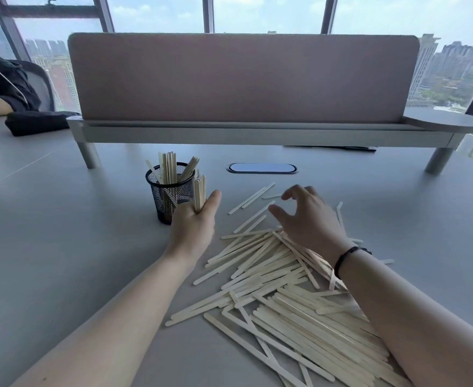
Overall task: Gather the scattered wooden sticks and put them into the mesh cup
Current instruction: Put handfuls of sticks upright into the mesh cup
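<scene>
Mesh cup (170, 191) left of the stick pile (285, 280) — divider (241, 79) behind both.

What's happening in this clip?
A person is clearing wooden sticks off a grey table. The left hand has a grip on a small bundle of sticks beside the mesh cup, which already holds several. The right hand hovers open over the loose pile.

L hand (195, 219) upright, fingers curled in grip; R hand (306, 216) palm-down, fingers loosely spread.
</scene>
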